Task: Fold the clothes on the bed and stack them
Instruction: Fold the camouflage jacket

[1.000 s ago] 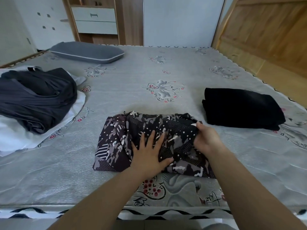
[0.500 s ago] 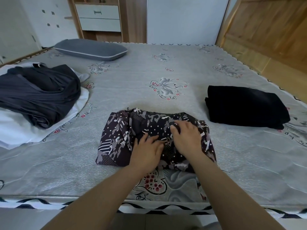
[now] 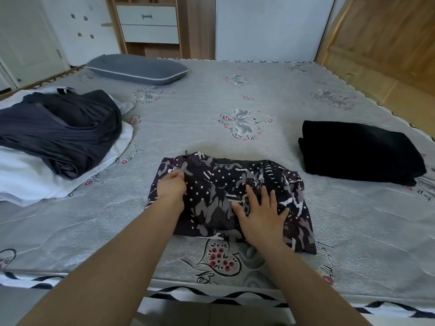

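Two bare hands work the patterned garment (image 3: 235,196) at the bed's (image 3: 211,128) near edge, six o'clock of the mattress. The right hand (image 3: 261,216) lies flat, fingers spread, pressing the soft printed cloth; the left hand (image 3: 171,185) curls its fingers round the bundle's left edge. I'd judge the last fold is being squared, and next it wants lifting onto the folded black garment (image 3: 360,152) at three o'clock, a neat matte slab. At nine o'clock, a dark grey garment (image 3: 58,132) slumps unfolded over white cloth (image 3: 21,180). At eleven o'clock sits a smooth grey pillow (image 3: 136,69).
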